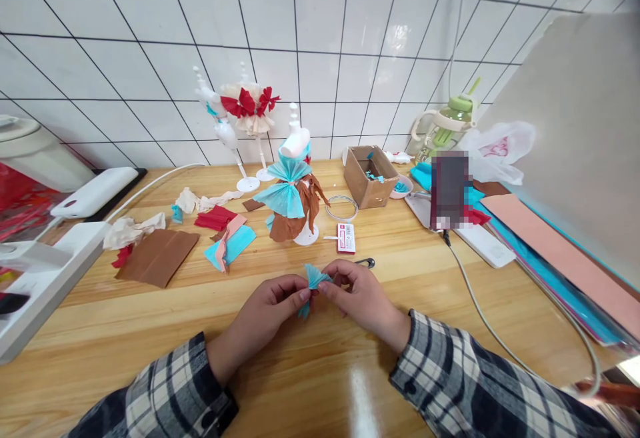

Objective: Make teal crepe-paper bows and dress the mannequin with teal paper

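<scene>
Between my two hands is a small piece of light-blue crepe paper (pixel 316 276), gathered at its middle and fanned out at the top. My left hand (pixel 273 308) pinches its left side between thumb and fingers; my right hand (pixel 357 291) pinches its right side. A bit of dark red shows beneath the fingers, too small to name. Just beyond stands a small white mannequin (pixel 295 141) wearing a brown crepe-paper skirt (pixel 289 228) and a big light-blue bow (pixel 287 191). Partly behind my right hand lies a dark metal tool (pixel 367 263), its other end hidden.
Two more mannequins stand at the wall, one with red bows (pixel 247 101). Brown (pixel 159 257), red and blue paper scraps lie left. A cardboard box (pixel 369 181), wire coil (pixel 342 207), small white-and-red packet (pixel 346 238), phone (pixel 450 188) and power strip (pixel 45 285) surround the work area.
</scene>
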